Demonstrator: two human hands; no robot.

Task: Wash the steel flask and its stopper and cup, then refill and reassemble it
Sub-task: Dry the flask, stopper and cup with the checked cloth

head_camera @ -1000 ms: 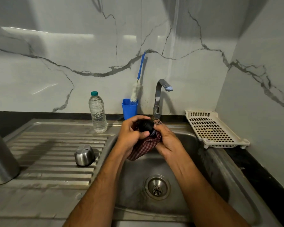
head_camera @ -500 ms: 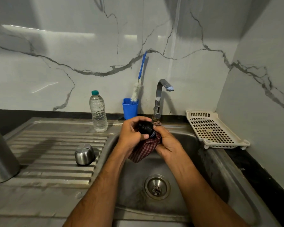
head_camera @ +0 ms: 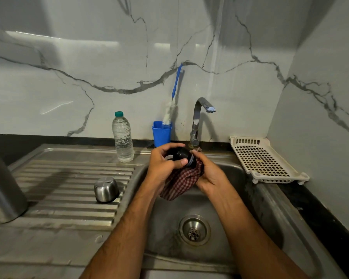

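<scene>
Above the sink (head_camera: 240,174), the left hand (head_camera: 161,166) grips the black stopper (head_camera: 181,155) while the right hand (head_camera: 210,176) holds a checked cloth (head_camera: 179,183) against it; the steel cup (head_camera: 106,189) sits upside down left of the sink.

Two hands – left hand (head_camera: 161,166), right hand (head_camera: 211,175); one black stopper (head_camera: 180,155), one checked cloth (head_camera: 179,185), one steel cup (head_camera: 106,189), one steel flask (head_camera: 3,190), one water bottle (head_camera: 123,137), one blue holder (head_camera: 161,135), one bottle brush (head_camera: 172,103), one tap (head_camera: 198,119), one perforated tray (head_camera: 266,160), one drain (head_camera: 194,230) – one sink (head_camera: 270,214)
</scene>
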